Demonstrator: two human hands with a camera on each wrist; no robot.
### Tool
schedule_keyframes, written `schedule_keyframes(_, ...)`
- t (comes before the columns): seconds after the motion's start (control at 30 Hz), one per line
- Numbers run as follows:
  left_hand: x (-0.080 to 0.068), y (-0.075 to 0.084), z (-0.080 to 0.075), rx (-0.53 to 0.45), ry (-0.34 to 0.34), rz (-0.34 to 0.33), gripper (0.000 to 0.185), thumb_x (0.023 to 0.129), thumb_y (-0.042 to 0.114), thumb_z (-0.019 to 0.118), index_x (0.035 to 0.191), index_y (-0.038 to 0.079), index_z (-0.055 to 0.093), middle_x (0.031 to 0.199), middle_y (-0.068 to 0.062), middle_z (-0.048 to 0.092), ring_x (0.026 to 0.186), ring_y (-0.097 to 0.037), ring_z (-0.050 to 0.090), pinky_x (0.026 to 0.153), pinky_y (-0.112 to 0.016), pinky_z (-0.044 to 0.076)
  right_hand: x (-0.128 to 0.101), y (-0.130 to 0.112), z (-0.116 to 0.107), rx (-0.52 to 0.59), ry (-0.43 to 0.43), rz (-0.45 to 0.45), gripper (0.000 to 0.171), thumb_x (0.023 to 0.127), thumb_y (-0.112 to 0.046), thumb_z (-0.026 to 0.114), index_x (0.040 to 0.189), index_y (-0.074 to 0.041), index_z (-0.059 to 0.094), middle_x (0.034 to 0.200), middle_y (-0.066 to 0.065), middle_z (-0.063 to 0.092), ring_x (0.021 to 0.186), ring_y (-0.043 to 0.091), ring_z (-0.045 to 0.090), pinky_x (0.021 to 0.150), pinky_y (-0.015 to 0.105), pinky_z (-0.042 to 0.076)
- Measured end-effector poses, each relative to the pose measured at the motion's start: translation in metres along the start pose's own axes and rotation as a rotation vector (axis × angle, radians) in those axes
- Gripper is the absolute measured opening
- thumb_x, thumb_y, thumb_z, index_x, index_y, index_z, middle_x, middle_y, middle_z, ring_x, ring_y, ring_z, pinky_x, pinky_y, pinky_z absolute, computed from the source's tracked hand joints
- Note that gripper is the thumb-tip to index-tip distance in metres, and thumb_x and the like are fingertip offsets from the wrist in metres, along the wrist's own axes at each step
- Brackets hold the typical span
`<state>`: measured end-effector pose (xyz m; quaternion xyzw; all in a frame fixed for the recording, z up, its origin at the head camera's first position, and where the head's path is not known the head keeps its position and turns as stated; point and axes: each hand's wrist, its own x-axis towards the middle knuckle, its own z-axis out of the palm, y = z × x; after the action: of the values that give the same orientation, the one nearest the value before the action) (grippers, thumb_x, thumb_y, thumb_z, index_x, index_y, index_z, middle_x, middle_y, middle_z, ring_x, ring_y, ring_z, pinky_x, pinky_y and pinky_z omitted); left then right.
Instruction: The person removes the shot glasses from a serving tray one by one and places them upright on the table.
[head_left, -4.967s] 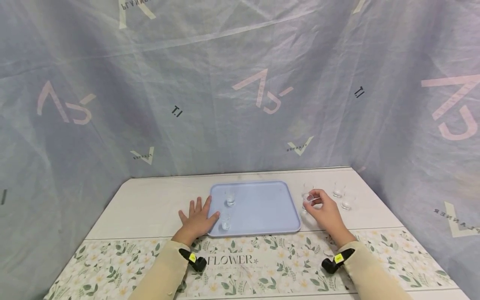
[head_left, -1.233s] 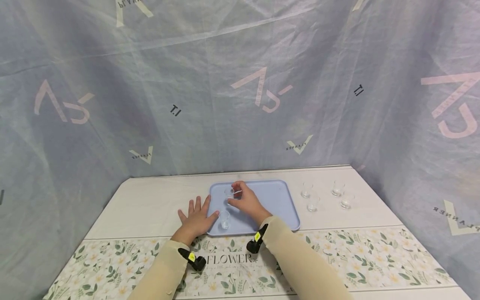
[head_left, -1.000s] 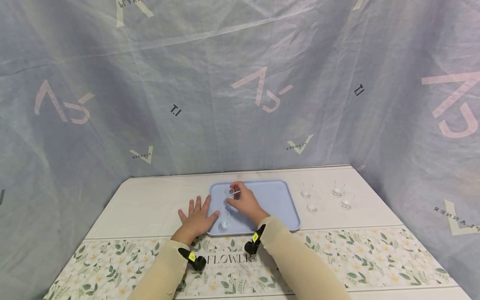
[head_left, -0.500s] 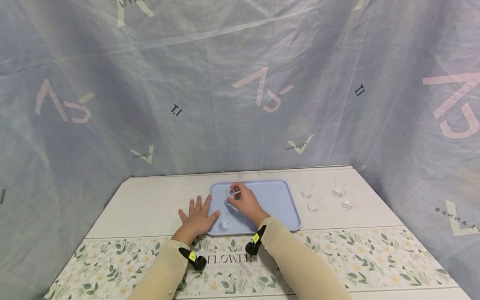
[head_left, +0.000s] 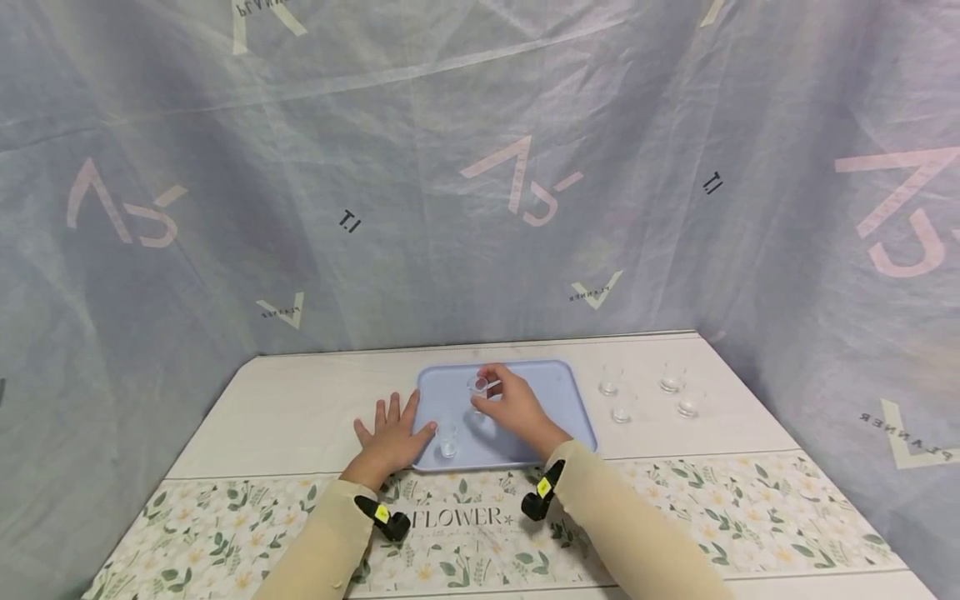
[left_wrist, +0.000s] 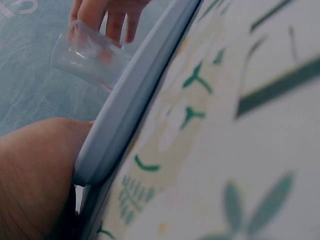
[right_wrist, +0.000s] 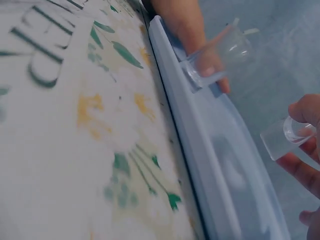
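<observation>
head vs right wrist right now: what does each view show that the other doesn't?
Only the head view: four small glasses standing on the table right of the tray, the left hand lying flat at the tray's left edge, and the printed cloth backdrop.

Only the right wrist view: a close look at the held glass between the fingertips, clear of the tray floor.

Both: the blue tray, the near glass standing on it, the right hand and the floral runner.

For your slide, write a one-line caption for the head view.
Right hand holds a small glass above a blue tray; left hand rests flat at the tray's edge beside another glass.
</observation>
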<state>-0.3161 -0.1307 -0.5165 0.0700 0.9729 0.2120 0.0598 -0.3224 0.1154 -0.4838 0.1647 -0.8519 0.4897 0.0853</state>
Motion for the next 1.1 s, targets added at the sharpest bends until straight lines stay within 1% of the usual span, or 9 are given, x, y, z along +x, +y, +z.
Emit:
schedule_keyframes(0.07, -0.002, 0.002, -0.002, -0.001, 0.005, 0.000, 0.081, 0.101, 0.061, 0.041, 0.165, 0.018, 0.015, 0.168, -0.022, 0.002, 0.153, -0.044, -0.009, 0.108, -0.073, -0.019, -0.005, -0.002, -0.007, -0.006, 0.000, -0.005, 0.037, 0.089, -0.017, 0.079, 0.119, -0.009, 0.060, 0.108, 0.003, 0.067, 0.096, 0.023, 0.068, 0.082, 0.035, 0.056)
schedule_keyframes(0.17, -0.003, 0.003, -0.002, 0.001, -0.006, -0.002, 0.081, 0.101, 0.062, 0.040, 0.165, 0.019, 0.012, 0.168, -0.021, -0.001, 0.153, -0.043, -0.011, 0.108, -0.072, -0.020, -0.012, -0.005, -0.019, -0.016, -0.003, -0.017, 0.036, 0.087, -0.016, 0.080, 0.117, -0.010, 0.060, 0.107, 0.002, 0.068, 0.096, 0.024, 0.068, 0.082, 0.036, 0.056)
schedule_keyframes(0.33, -0.001, 0.001, 0.001, -0.010, -0.002, 0.012, 0.083, 0.100, 0.065, 0.037, 0.165, 0.019, 0.011, 0.168, -0.021, -0.002, 0.153, -0.043, -0.012, 0.107, -0.072, -0.022, -0.029, -0.008, -0.038, -0.029, 0.011, -0.041, 0.035, 0.086, -0.013, 0.080, 0.115, -0.011, 0.061, 0.106, 0.002, 0.067, 0.095, 0.025, 0.068, 0.084, 0.043, 0.056)
schedule_keyframes(0.43, -0.001, 0.000, 0.002, -0.016, 0.003, 0.019, 0.085, 0.099, 0.068, 0.037, 0.165, 0.019, 0.012, 0.168, -0.023, -0.001, 0.152, -0.044, -0.012, 0.106, -0.073, -0.022, -0.040, -0.008, -0.050, -0.034, 0.027, -0.030, 0.036, 0.087, -0.012, 0.080, 0.118, -0.009, 0.061, 0.107, 0.003, 0.067, 0.097, 0.026, 0.067, 0.086, 0.048, 0.055)
schedule_keyframes(0.57, 0.001, -0.002, 0.004, 0.004, -0.014, 0.005, 0.084, 0.100, 0.066, 0.037, 0.165, 0.022, 0.008, 0.168, -0.020, -0.004, 0.152, -0.042, -0.015, 0.107, -0.072, -0.022, -0.054, -0.009, -0.067, -0.033, 0.061, 0.018, 0.040, 0.088, -0.011, 0.079, 0.124, -0.008, 0.061, 0.111, 0.005, 0.066, 0.102, 0.029, 0.066, 0.090, 0.053, 0.054)
schedule_keyframes(0.67, 0.003, -0.004, 0.005, 0.008, -0.014, 0.000, 0.083, 0.101, 0.064, 0.038, 0.165, 0.021, 0.008, 0.168, -0.020, -0.004, 0.152, -0.042, -0.014, 0.107, -0.072, -0.022, -0.063, -0.008, -0.081, -0.052, 0.077, 0.036, 0.042, 0.089, -0.012, 0.079, 0.128, -0.008, 0.062, 0.113, 0.007, 0.066, 0.104, 0.029, 0.066, 0.090, 0.051, 0.054)
schedule_keyframes(0.9, 0.004, -0.007, 0.007, 0.005, -0.017, -0.001, 0.083, 0.100, 0.065, 0.037, 0.165, 0.022, 0.007, 0.168, -0.019, -0.006, 0.152, -0.043, -0.015, 0.105, -0.073, -0.023, -0.084, -0.005, -0.115, -0.117, 0.083, 0.057, 0.044, 0.091, -0.013, 0.078, 0.131, -0.008, 0.061, 0.115, 0.008, 0.066, 0.103, 0.029, 0.066, 0.080, 0.036, 0.057)
schedule_keyframes(1.0, 0.004, -0.007, 0.006, 0.008, -0.015, 0.003, 0.083, 0.100, 0.066, 0.036, 0.165, 0.022, 0.006, 0.168, -0.019, -0.006, 0.152, -0.043, -0.016, 0.105, -0.073, -0.024, -0.095, -0.002, -0.131, -0.139, 0.105, 0.064, 0.043, 0.091, -0.013, 0.078, 0.130, -0.008, 0.061, 0.114, 0.008, 0.065, 0.103, 0.029, 0.066, 0.077, 0.034, 0.057)
schedule_keyframes(1.1, 0.002, -0.005, 0.005, -0.002, -0.009, 0.007, 0.084, 0.099, 0.067, 0.037, 0.165, 0.022, 0.008, 0.168, -0.020, -0.005, 0.152, -0.043, -0.016, 0.106, -0.073, -0.024, -0.106, 0.002, -0.146, -0.172, 0.130, 0.067, 0.042, 0.091, -0.014, 0.077, 0.129, -0.008, 0.061, 0.114, 0.008, 0.066, 0.102, 0.029, 0.066, 0.078, 0.033, 0.057)
